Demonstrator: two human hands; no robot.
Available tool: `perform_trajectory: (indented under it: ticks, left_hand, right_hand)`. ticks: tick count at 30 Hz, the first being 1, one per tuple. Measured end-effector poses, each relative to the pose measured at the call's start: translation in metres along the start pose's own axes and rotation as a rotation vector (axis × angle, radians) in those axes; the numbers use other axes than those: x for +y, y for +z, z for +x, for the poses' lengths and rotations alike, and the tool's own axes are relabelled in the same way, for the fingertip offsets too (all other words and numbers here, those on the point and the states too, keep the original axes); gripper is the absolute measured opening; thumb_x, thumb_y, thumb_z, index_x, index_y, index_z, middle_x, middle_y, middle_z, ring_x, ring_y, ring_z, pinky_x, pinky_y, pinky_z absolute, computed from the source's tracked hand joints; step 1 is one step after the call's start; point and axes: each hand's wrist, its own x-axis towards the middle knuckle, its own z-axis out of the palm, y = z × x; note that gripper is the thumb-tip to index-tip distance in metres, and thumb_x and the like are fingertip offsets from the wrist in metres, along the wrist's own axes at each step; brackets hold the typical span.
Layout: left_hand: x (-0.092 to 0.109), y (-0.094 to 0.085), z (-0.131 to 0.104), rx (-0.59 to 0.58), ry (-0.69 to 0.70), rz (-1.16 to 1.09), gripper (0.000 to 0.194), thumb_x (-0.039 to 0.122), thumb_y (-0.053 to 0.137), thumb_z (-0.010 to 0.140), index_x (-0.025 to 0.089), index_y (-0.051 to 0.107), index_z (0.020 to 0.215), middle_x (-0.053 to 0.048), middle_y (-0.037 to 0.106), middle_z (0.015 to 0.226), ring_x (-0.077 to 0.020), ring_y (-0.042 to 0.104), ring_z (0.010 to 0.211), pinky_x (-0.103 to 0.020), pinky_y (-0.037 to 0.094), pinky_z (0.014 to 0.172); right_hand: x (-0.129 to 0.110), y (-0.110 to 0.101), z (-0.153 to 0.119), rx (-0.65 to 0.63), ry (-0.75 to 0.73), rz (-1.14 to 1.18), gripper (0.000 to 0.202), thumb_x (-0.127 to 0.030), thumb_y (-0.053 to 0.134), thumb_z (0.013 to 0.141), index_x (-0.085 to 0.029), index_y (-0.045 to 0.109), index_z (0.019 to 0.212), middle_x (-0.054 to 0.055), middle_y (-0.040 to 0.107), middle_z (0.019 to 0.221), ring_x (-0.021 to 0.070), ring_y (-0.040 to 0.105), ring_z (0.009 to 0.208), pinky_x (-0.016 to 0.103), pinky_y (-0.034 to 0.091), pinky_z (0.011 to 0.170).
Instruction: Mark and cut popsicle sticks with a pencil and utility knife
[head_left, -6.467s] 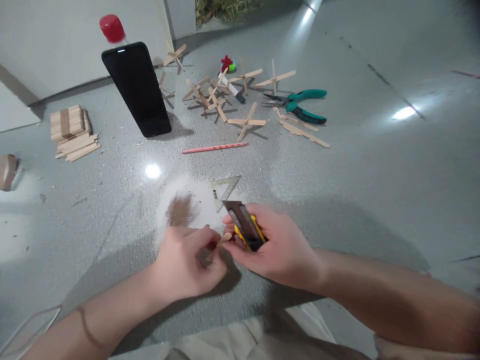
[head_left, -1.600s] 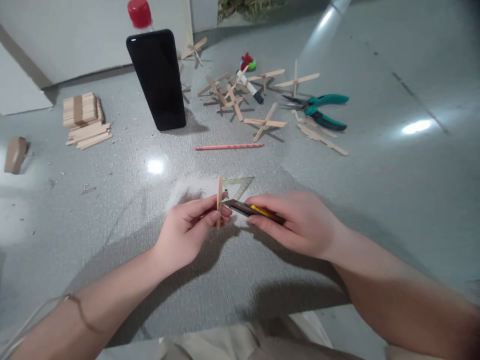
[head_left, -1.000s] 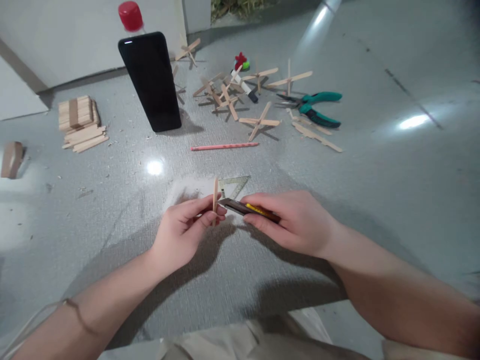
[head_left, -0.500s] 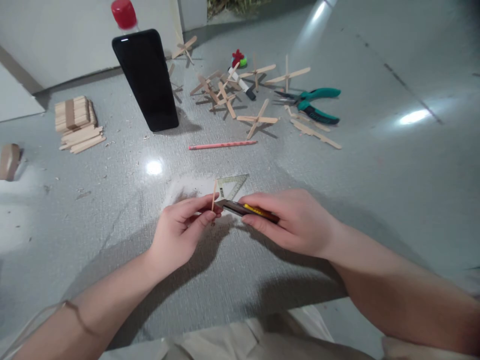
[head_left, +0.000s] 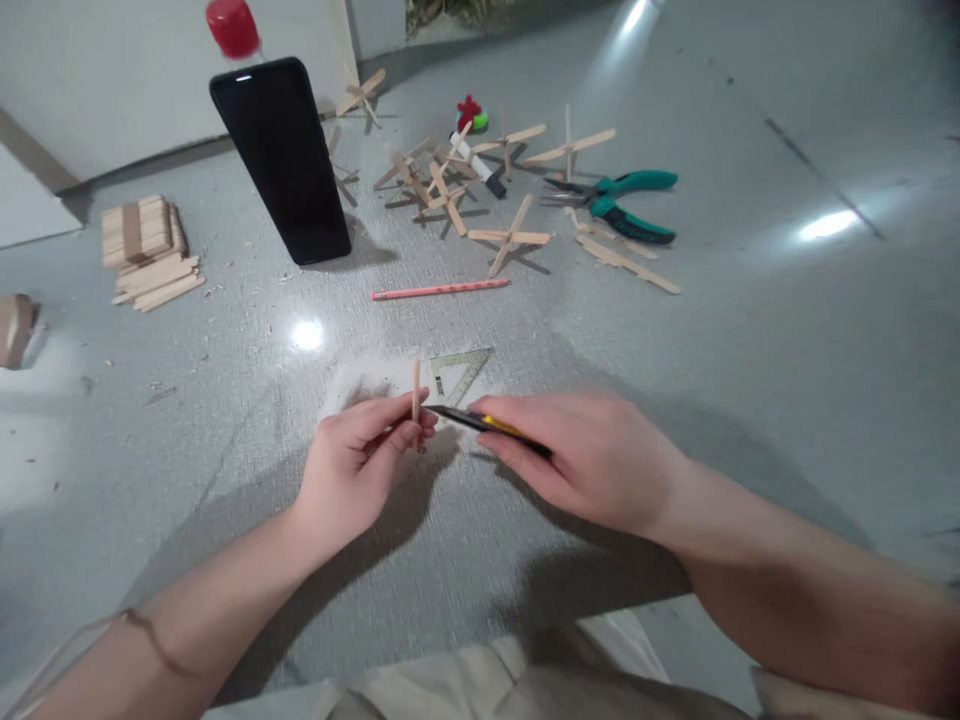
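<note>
Between the thumb and fingers of my left hand (head_left: 356, 455) is a thin wooden craft stick (head_left: 416, 385), held upright with its narrow side partly towards me. My right hand (head_left: 581, 450) is closed round a dark utility knife (head_left: 517, 433) with a yellow slider. Its blade points left and its tip is at the stick, by my left fingertips; whether it touches the wood I cannot tell. Just beyond my hands a clear triangular ruler (head_left: 469, 378) lies on a white sheet (head_left: 352, 378).
A pink pencil (head_left: 442, 290) lies farther off. Behind it are crossed craft sticks (head_left: 510, 237), green-handled pliers (head_left: 634, 205) and a white marker (head_left: 478, 165). A black phone (head_left: 285, 165) leans against a red-capped bottle (head_left: 232, 28). Bundled craft sticks (head_left: 154, 240) lie at the left.
The stick in my left hand has moved slightly left and turned to show more of its face. The knife has tilted and its blade now looks thinner.
</note>
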Motion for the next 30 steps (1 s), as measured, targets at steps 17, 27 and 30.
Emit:
perform_trajectory:
  ticks: [17,27,30]
  left_hand:
    - [0.014,0.019,-0.020,-0.218,0.112,-0.097,0.018,0.008,0.060,0.095,0.020,0.059,0.108,-0.003,0.076,0.092,-0.0117,0.077,0.083,-0.018,0.063,0.074]
    - [0.019,0.018,-0.016,-0.076,0.327,0.343,0.011,0.013,0.062,0.092,0.016,0.069,0.100,-0.001,0.076,0.075,-0.0090,0.068,0.057,-0.017,0.051,0.053]
    - [0.018,0.019,-0.017,-0.027,0.455,0.454,0.013,0.012,0.062,0.091,0.015,0.067,0.102,-0.001,0.074,0.071,-0.0086,0.063,0.052,-0.019,0.046,0.049]
  right_hand:
    - [-0.018,0.005,0.008,-0.033,0.511,1.140,0.014,-0.025,0.060,0.091,-0.022,0.050,0.099,-0.007,0.059,0.065,0.0087,0.055,0.046,0.021,0.045,0.044]
    - [-0.029,0.002,0.005,0.090,0.466,0.701,0.008,-0.024,0.061,0.087,-0.023,0.055,0.081,-0.005,0.062,0.061,0.0107,0.057,0.051,0.024,0.045,0.051]
    - [-0.035,0.003,0.004,0.143,0.441,0.557,0.010,-0.025,0.061,0.086,-0.022,0.055,0.078,-0.006,0.061,0.060,0.0099,0.056,0.050,0.023,0.043,0.050]
